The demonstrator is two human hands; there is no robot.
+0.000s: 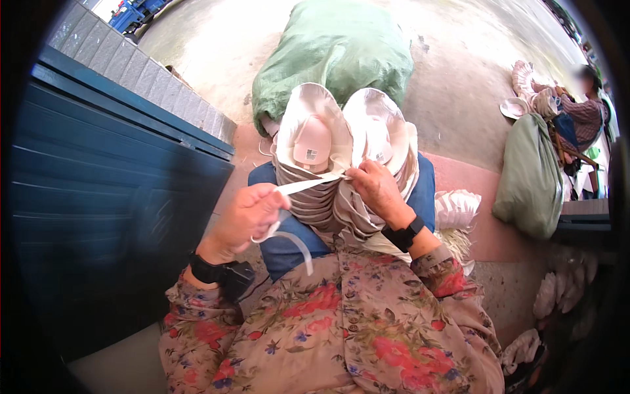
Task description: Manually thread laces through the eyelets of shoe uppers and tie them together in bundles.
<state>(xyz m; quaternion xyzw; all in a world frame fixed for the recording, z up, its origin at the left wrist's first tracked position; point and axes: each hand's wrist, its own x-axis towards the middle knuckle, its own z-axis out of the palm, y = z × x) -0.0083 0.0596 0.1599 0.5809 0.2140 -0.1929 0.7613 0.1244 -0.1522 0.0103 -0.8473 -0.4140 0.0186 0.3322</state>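
Observation:
Two nested stacks of cream cloth pieces, a left stack point(308, 197) and a right stack point(401, 172), stand upright between my knees. Each top piece has a tall rounded back and a pale oval pad inside with a small dark square mark. A white fabric strip point(308, 186) stretches taut between my hands, across the front of the left stack. My left hand point(248, 217) is closed on the strip, its loose tail hanging below. Where the stacks meet, my right hand point(377, 188) pinches the strip's other end; the exact fingertip contact is partly hidden.
A big green sack point(335, 49) lies just beyond the stacks. Dark blue door panels point(111, 190) stand on my left. More pale cloth pieces point(457, 209) lie beside my right knee. Farther right are another green sack point(530, 176) and a seated person point(584, 118) with similar pieces.

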